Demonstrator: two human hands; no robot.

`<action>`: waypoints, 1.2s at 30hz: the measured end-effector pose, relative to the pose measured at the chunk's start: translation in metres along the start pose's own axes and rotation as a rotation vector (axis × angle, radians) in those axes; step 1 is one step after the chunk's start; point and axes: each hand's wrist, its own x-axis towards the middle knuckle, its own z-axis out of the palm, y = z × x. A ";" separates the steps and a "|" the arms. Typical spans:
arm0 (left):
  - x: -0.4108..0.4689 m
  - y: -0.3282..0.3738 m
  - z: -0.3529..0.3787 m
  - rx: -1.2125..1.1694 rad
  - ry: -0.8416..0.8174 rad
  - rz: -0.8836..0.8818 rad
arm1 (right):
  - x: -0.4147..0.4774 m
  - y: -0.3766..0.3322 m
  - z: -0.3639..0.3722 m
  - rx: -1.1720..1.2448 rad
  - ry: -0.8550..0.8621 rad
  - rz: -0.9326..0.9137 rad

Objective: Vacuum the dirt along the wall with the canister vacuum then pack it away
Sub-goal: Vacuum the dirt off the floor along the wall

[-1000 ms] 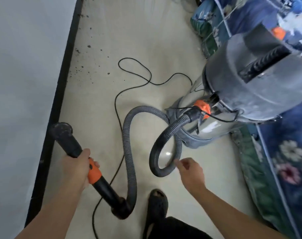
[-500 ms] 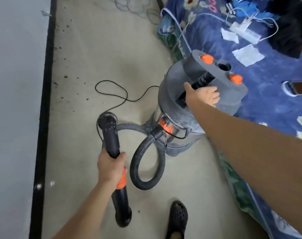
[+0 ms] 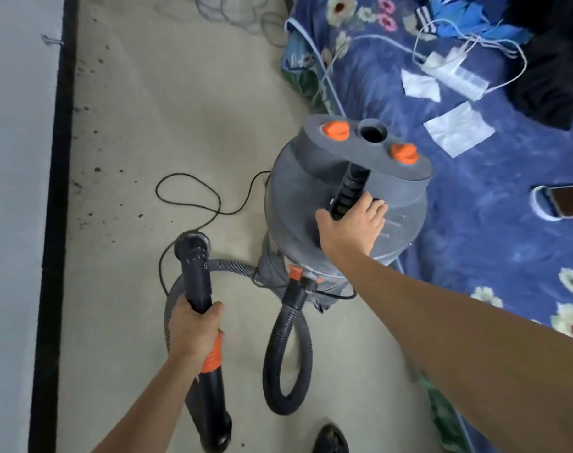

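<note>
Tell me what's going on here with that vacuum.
A person stands over a grey canister vacuum beside a blue floral bedcover. The left hand grips the black wand just above its orange collar. The right hand holds the carry handle on top of the canister. The hose loops on the floor. Dark dirt specks lie along the black baseboard, not yet vacuumed.

wall point(image 3: 14, 223): frame left, dirt point(image 3: 97, 169) along its foot
canister point(image 3: 311, 191): centre, bed point(image 3: 474, 240) to its right
wand point(image 3: 198, 279): left of canister, hose point(image 3: 288, 371) looped below canister
</note>
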 end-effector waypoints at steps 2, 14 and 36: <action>0.014 0.021 0.008 -0.012 0.005 0.001 | 0.021 -0.004 -0.001 -0.036 -0.082 -0.089; 0.118 0.125 0.033 -0.068 -0.021 -0.074 | 0.152 -0.109 0.045 -0.052 -0.168 -0.325; 0.353 0.333 0.109 -0.166 -0.029 -0.201 | 0.482 -0.340 0.130 -0.084 -0.187 -0.344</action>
